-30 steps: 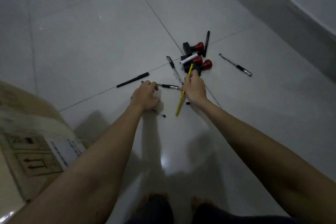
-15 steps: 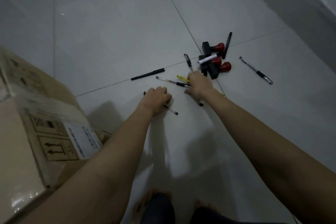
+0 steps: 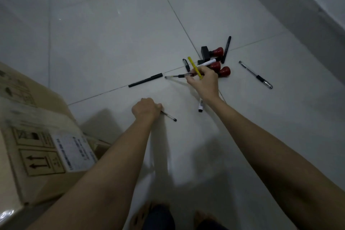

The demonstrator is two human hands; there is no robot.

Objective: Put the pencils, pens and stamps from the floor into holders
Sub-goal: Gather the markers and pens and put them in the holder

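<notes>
Pens: scattered on the pale tile floor, most in a loose cluster at centre right, none yet in a holder; no holder is in view.
Right hand: raised just above the floor, fingers curled round a yellow pencil and a clear pen held crosswise to it. A white marker pokes out below the wrist; whether the hand holds it cannot be told.
Left hand: closed as a fist round a thin pen, whose tip sticks out to the right, low against the tile.
Change: half a second ago the right hand lay flat on the floor over the pens; it has since lifted with two in its grip. The left hand has drawn nearer to the body with its pen.
Meaning: gathering is under way, judged early, as much is left to collect.
Still down: a black pen to the left, a silver-clipped pen to the right, a black marker beyond.
Stamps: red-handled, piled just beyond the right hand.
Box: cardboard, near left.
</notes>
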